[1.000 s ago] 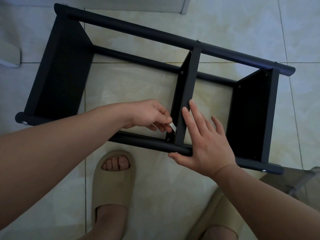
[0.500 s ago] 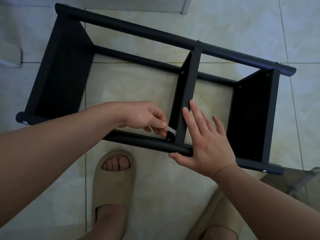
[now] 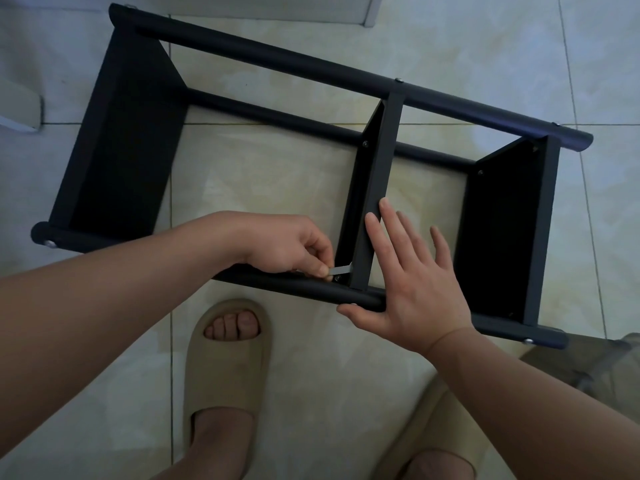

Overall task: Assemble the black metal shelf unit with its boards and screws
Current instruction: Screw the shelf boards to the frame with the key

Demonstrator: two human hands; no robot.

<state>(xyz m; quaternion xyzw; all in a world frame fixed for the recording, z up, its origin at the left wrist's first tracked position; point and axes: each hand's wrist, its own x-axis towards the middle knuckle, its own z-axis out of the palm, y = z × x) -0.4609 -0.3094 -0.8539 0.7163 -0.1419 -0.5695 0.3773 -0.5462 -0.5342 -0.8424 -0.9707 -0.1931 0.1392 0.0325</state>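
Observation:
The black metal shelf unit [image 3: 311, 74] lies on its side on the tiled floor, with three boards fixed between its round tubes. My left hand [image 3: 291, 247] pinches a small silver hex key [image 3: 341, 270] at a screw where the middle board [image 3: 381, 188] meets the near tube [image 3: 304, 287]. My right hand [image 3: 412, 282] lies flat with straight fingers against the middle board's edge, thumb under the near tube. Screw heads show along the tubes and boards.
My two feet in beige slippers [image 3: 221, 368] stand on the tiles just below the unit. A pale object [image 3: 19, 105] lies at the left edge. A white base [image 3: 294, 8] runs along the top.
My left hand has swung the hex key downward and to the left around the screw. My right hand and the shelf unit have stayed where they were.

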